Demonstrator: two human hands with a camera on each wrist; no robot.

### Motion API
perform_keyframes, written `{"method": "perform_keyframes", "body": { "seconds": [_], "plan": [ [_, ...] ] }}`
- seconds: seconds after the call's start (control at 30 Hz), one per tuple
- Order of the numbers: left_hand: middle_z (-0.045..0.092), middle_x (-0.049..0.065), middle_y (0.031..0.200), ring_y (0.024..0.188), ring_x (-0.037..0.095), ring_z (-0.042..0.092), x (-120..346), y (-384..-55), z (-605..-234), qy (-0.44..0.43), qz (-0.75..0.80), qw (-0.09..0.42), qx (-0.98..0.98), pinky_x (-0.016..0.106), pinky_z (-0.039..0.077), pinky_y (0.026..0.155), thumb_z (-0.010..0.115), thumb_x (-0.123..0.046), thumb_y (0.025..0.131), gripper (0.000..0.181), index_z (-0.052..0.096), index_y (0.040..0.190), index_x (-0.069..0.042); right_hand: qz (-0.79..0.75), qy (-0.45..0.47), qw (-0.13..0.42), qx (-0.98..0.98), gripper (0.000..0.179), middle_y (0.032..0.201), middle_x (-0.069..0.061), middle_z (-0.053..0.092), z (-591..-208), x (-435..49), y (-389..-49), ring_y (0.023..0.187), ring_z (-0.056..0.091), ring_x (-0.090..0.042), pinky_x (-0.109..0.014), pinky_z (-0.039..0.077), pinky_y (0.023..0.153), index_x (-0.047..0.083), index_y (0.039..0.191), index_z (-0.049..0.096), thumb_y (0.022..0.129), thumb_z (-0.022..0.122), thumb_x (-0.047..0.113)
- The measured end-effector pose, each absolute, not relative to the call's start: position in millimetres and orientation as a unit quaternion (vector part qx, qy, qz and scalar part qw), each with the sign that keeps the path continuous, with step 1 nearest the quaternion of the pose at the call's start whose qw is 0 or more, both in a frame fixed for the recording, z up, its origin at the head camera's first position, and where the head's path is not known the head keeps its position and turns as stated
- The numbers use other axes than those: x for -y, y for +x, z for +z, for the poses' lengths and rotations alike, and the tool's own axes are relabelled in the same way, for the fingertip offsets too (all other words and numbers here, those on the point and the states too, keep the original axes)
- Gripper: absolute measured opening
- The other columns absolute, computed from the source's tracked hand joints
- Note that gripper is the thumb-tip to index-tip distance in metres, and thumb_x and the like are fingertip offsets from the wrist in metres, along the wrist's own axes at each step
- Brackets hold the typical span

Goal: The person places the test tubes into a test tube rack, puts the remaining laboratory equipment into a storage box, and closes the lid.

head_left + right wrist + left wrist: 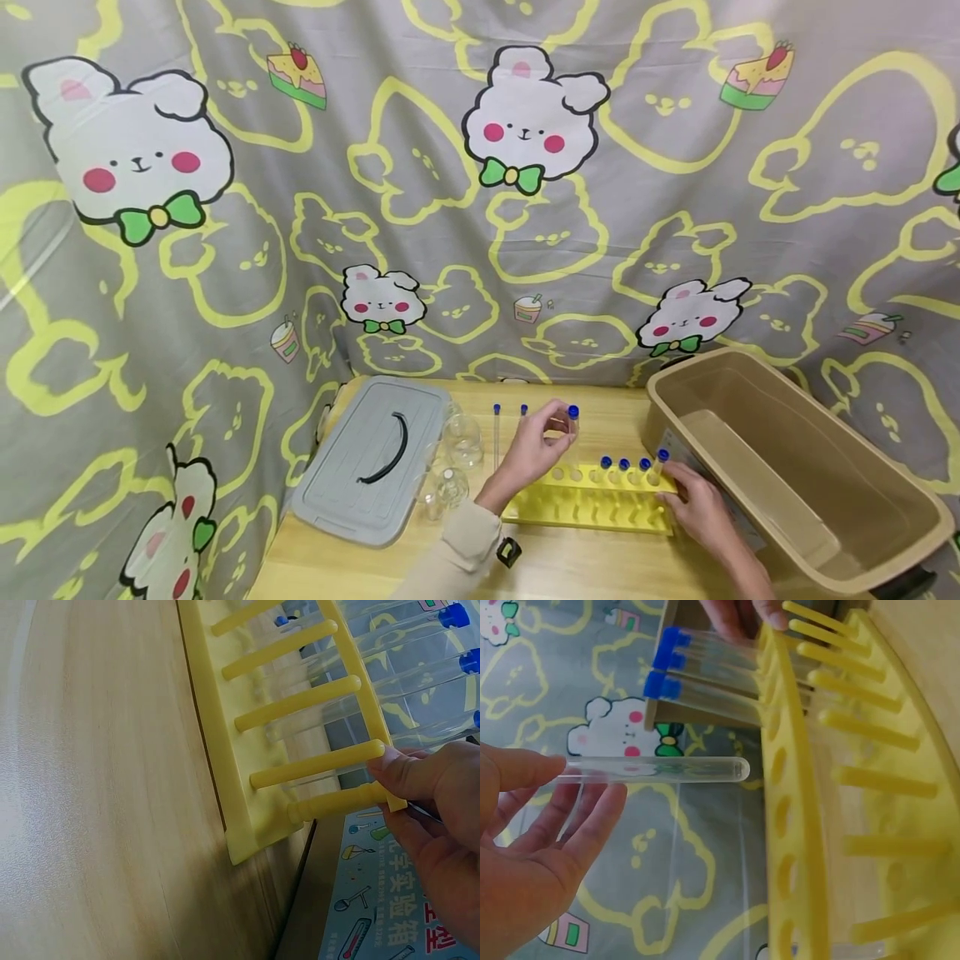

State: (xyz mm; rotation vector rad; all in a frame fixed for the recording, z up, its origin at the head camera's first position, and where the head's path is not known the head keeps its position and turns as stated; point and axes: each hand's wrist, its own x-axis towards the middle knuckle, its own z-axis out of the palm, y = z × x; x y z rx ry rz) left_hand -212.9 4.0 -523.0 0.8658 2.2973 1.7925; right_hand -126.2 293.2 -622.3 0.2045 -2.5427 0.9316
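My left hand [531, 450] pinches a clear test tube [667, 769] with a blue cap near its top. The tube hangs upright over the yellow test tube rack [585, 518], its rounded bottom just above the row of holes in the left wrist view. Gripping the rack's right end is my right hand [701, 508], with thumb and fingers around the top corner in the right wrist view. Several blue-capped test tubes [705, 694] stand in the holes at that end. Toward the rack's left, the holes hold no capped tubes.
A large brown bin [723, 467] stands close on the right, bearing a blue label [375, 892]. At left lie a grey lid [348, 475] with a black handle and clear round glassware [463, 442]. A slender blue-topped tube [497, 429] stands behind; a small black object [508, 552] lies in front.
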Motion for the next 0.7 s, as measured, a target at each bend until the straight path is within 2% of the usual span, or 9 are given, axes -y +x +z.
{"method": "perform_keyframes", "body": {
  "seconds": [0.1, 0.27, 0.33, 0.5, 0.57, 0.7],
  "plan": [
    [0.068, 0.008, 0.105, 0.099, 0.013, 0.069, -7, -211, -527, 0.285, 0.587, 0.057, -0.755, 0.021, 0.059, 0.079, 0.066, 0.004, 0.097, 0.022, 0.065, 0.114, -0.009, 0.338, 0.068, 0.204, 0.916, 0.049, 0.116, -0.033, 0.066, -622, -295, -126, 0.102, 0.065, -0.052, 0.005, 0.032, 0.089, -0.014, 0.112, 0.069, 0.066, 0.087, -0.013],
    [0.068, 0.004, 0.104, 0.1, 0.013, 0.068, -11, -206, -534, 0.276, 0.583, 0.065, -0.761, 0.02, 0.059, 0.081, 0.067, 0.005, 0.096, 0.021, 0.066, 0.114, -0.007, 0.336, 0.062, 0.189, 0.921, 0.048, 0.118, -0.033, 0.065, -622, -295, -125, 0.103, 0.065, -0.052, -0.008, 0.051, 0.085, -0.014, 0.113, 0.068, 0.069, 0.087, -0.012],
    [0.068, 0.004, 0.103, 0.099, 0.012, 0.068, -13, -205, -538, 0.273, 0.582, 0.064, -0.764, 0.019, 0.059, 0.08, 0.068, 0.005, 0.095, 0.021, 0.066, 0.112, -0.008, 0.341, 0.061, 0.185, 0.92, 0.048, 0.118, -0.033, 0.065, -621, -295, -124, 0.103, 0.065, -0.052, -0.009, 0.052, 0.084, -0.015, 0.114, 0.068, 0.069, 0.086, -0.012],
    [0.068, 0.005, 0.1, 0.095, 0.006, 0.066, -15, -199, -549, 0.271, 0.584, 0.064, -0.763, 0.019, 0.059, 0.08, 0.069, 0.007, 0.093, 0.023, 0.067, 0.108, -0.011, 0.348, 0.055, 0.181, 0.918, 0.048, 0.119, -0.034, 0.065, -620, -294, -123, 0.104, 0.065, -0.052, -0.001, 0.044, 0.085, -0.016, 0.114, 0.067, 0.07, 0.086, -0.013],
    [0.068, 0.006, 0.099, 0.095, 0.006, 0.066, -17, -198, -554, 0.273, 0.585, 0.06, -0.761, 0.018, 0.058, 0.08, 0.069, 0.008, 0.093, 0.024, 0.067, 0.107, -0.011, 0.348, 0.054, 0.18, 0.918, 0.048, 0.119, -0.034, 0.065, -620, -294, -123, 0.104, 0.065, -0.052, -0.003, 0.047, 0.084, -0.016, 0.114, 0.067, 0.07, 0.086, -0.012],
    [0.068, 0.009, 0.099, 0.096, 0.015, 0.069, -19, -196, -563, 0.279, 0.583, 0.045, -0.762, 0.018, 0.058, 0.082, 0.068, 0.012, 0.091, 0.026, 0.066, 0.107, -0.009, 0.354, 0.055, 0.182, 0.916, 0.048, 0.119, -0.034, 0.065, -621, -294, -124, 0.103, 0.065, -0.051, -0.007, 0.051, 0.082, -0.016, 0.114, 0.067, 0.07, 0.086, -0.013]
  ]
}}
